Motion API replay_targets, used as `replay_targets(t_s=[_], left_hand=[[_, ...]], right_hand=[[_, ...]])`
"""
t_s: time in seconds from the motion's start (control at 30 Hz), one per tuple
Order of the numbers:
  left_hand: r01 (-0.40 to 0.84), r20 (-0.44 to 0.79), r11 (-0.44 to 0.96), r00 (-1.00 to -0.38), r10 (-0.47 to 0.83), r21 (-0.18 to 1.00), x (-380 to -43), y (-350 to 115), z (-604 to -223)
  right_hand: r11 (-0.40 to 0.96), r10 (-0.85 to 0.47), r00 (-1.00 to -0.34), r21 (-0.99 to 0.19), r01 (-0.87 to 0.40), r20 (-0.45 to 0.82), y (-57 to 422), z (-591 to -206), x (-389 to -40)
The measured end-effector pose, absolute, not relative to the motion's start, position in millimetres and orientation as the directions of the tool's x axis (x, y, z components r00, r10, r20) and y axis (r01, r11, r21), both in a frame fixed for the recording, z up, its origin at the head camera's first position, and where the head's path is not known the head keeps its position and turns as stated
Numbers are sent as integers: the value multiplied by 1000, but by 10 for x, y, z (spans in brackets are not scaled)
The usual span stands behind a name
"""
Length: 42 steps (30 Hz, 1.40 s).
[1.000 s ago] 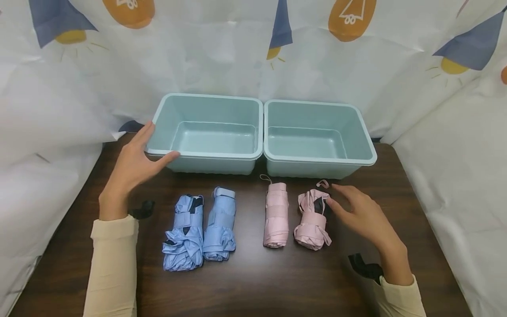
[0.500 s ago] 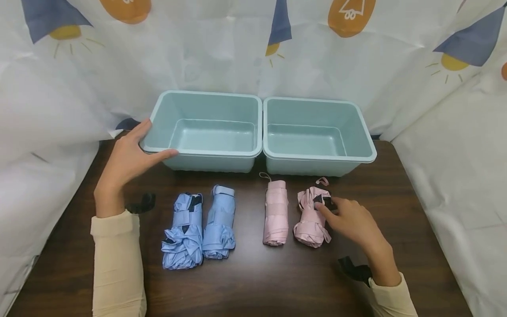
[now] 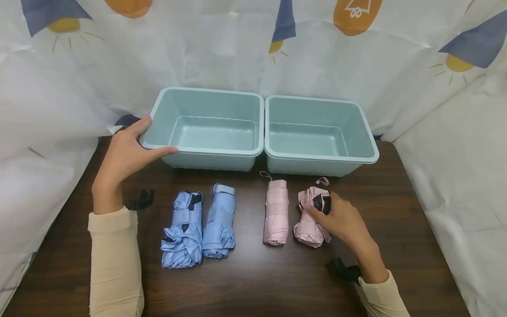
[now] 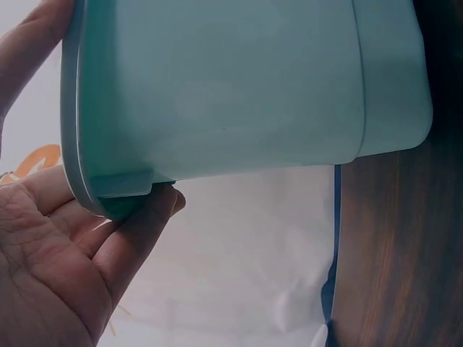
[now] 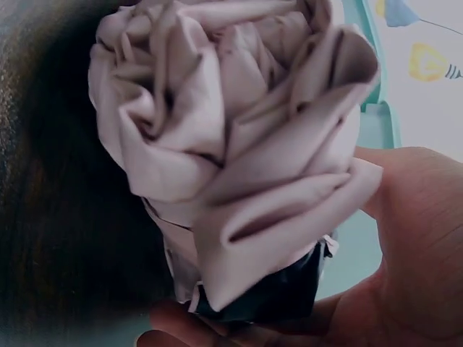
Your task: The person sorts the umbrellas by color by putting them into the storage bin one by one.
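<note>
Spread over the front left corner of the left light-blue bin [image 3: 206, 152], my left hand [image 3: 124, 154] lays its thumb on the front rim and its fingers along the side. In the left wrist view, its fingertips touch beneath the rim. My right hand [image 3: 344, 220] grips the right, loosely wrapped pink folding umbrella [image 3: 310, 229], thumb on top and fingers at its far side. That umbrella lies on the table; its crumpled fabric [image 5: 217, 130] fills the right wrist view. A neatly rolled pink folding umbrella [image 3: 276, 213] lies just left of it.
Two blue folding umbrellas, one rumpled [image 3: 183, 233] and one neater [image 3: 219, 222], lie side by side before the left bin. A second light-blue bin [image 3: 321, 157] stands close beside the first. White printed cloth [image 3: 222, 53] hangs behind the dark wooden table [image 3: 253, 286].
My right hand has moved left onto the loosely wrapped pink umbrella and closed its fingers around it. The left hand stays at the bin's corner.
</note>
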<state>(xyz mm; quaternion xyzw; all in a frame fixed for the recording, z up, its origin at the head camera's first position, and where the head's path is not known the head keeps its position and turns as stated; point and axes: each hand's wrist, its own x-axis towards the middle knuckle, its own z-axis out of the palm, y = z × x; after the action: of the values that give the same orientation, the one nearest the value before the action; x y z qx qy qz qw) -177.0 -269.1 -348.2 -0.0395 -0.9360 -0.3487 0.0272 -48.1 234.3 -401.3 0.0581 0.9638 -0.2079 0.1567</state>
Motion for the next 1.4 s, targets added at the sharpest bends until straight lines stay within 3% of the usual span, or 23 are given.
replay_targets(t_s=[0.67,1.0,1.4], left_hand=[[69,53,726,-998,46,684,-1763,-2688,-3520],[58,49,730,-998,34,681,-1752,-2687,-3521],[47,39,744,-999,28,666,-1754,-2681,-3503]], right_hand=[[873,17,-979,-475,114,-204,2285,-4119,-495],[915,-37,-973,-400,59,-230,2276,-4051,-445],[939,-8,-983,-340,55,-182,2209,-4045,-421]])
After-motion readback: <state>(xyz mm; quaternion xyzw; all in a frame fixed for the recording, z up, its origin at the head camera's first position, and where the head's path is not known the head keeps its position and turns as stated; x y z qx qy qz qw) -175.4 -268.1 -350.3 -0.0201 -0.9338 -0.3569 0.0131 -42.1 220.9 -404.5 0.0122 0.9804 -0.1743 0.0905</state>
